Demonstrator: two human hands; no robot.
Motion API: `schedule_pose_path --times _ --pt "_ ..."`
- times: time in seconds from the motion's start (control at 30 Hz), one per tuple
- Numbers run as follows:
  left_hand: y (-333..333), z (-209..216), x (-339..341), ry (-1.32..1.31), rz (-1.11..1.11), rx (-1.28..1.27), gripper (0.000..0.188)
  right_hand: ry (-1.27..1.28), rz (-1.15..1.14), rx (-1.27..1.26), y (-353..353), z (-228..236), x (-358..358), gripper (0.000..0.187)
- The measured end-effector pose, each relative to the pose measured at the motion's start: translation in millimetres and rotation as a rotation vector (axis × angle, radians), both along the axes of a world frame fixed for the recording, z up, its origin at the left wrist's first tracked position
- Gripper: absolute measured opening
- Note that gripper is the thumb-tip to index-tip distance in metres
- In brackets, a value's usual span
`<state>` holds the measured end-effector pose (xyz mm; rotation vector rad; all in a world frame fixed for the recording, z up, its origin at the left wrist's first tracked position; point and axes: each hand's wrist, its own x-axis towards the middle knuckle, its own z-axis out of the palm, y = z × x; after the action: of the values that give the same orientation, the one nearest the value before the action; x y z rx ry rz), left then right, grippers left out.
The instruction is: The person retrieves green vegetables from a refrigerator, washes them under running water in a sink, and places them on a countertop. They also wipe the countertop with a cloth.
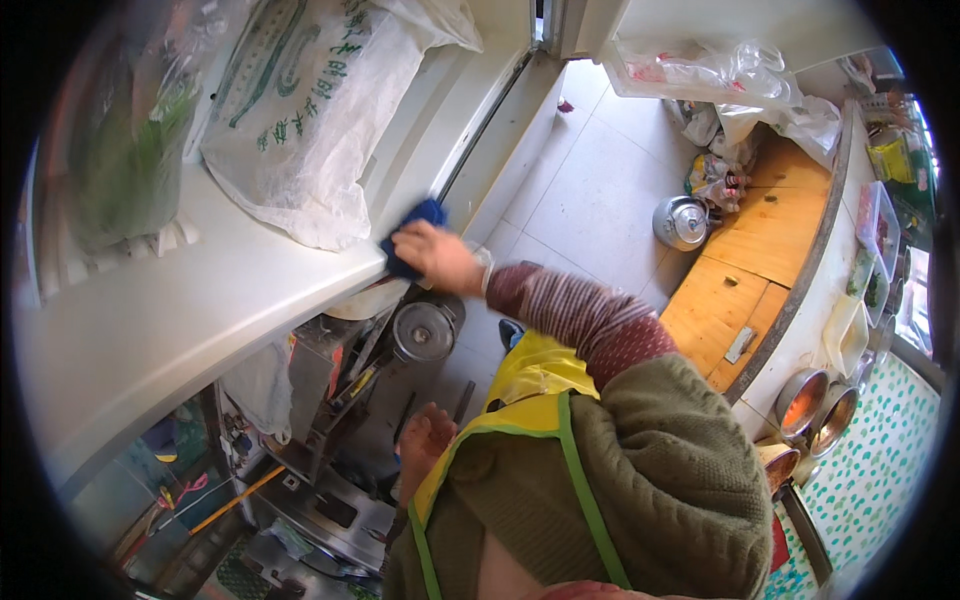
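My right hand is closed on a dark blue cloth, pressed against the front edge of a white fridge shelf. A white plastic bag with green print lies on that shelf, left of the cloth. Further left stands a clear bag of green vegetables. My left hand hangs low beside my yellow apron, well below the shelf. Its fingers are partly hidden, and I cannot make out whether it holds anything.
A white door with a bin of plastic bags hangs open at the upper right. On the tiled floor, a metal kettle stands by wooden cabinets. A lidded pot sits below the shelf. Bowls line the right counter.
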<state>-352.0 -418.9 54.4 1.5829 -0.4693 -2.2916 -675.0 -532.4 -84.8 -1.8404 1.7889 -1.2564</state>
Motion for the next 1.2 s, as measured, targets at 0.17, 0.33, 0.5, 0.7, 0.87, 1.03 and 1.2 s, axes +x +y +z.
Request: schedule_pose_path --times 0.17,0.33,0.5,0.7,0.87,1.03,1.2 --pt "-13.7 11.8 -8.5 -0.086 -0.006 -0.077 0.031 -0.375 -0.228 0.125 14.5 41.9 -44.3 0.039" --pt "-1.7 -6.6 6.8 -0.072 0.079 0.094 0.031 0.269 -0.551 -0.06 -86.0 54.3 -194.1 0.035" --pt "2.0 -11.4 13.4 -0.062 0.009 0.087 0.031 0.752 -0.355 0.158 -119.2 16.5 -174.6 0.032" --pt "-7.1 -3.5 6.8 -0.029 0.072 0.063 0.032 0.526 -0.401 0.082 -122.0 5.8 -132.9 0.01" --pt "-9.6 -2.6 -4.4 -0.113 -0.069 -0.017 0.033 0.099 0.133 0.149 -16.9 27.7 -21.1 0.023" --pt "-5.6 -4.7 1.9 -0.145 -0.001 0.021 0.033 0.132 -0.471 -0.067 17.8 24.5 -153.1 0.035" --pt "-2.9 -16.3 17.1 -0.073 -0.03 0.092 0.034 0.369 -0.753 0.244 2.3 -25.1 -246.1 0.048"
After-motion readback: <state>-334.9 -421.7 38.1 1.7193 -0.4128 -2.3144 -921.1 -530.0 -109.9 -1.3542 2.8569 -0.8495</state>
